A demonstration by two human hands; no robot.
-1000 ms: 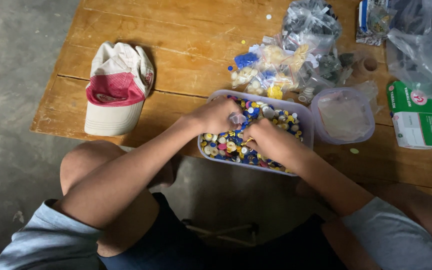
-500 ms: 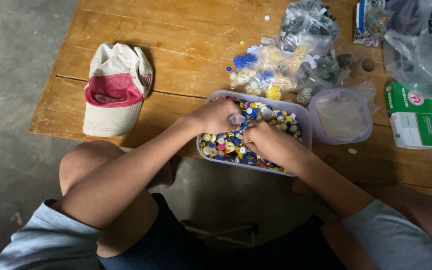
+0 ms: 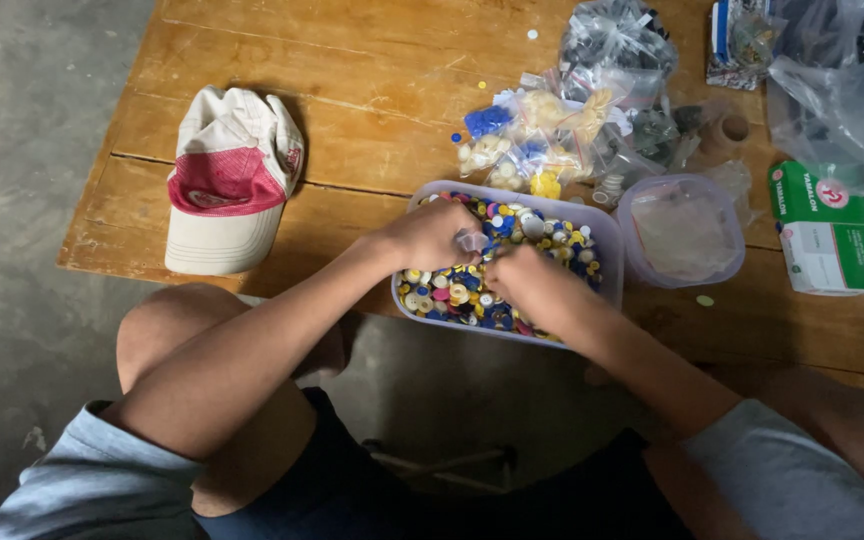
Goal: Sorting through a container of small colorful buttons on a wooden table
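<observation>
A clear plastic tub (image 3: pixel 607 240) full of mixed coloured buttons (image 3: pixel 552 240) stands at the near edge of the wooden table (image 3: pixel 372 110). Both my hands are in it. My left hand (image 3: pixel 432 235) pinches a small clear plastic bag (image 3: pixel 471 241) over the buttons. My right hand (image 3: pixel 532 285) lies next to it with its fingers curled down among the buttons; what they grip is hidden.
A red and cream cap (image 3: pixel 227 180) lies at the table's left. Behind the tub sit several small bags of sorted buttons (image 3: pixel 537 135). A round clear container (image 3: pixel 682 230) stands at the right, with green and white boxes (image 3: pixel 827 230) and large plastic bags (image 3: pixel 847 95) beyond.
My right hand has shifted a little lower in the tub. My left hand has stayed on the small bag.
</observation>
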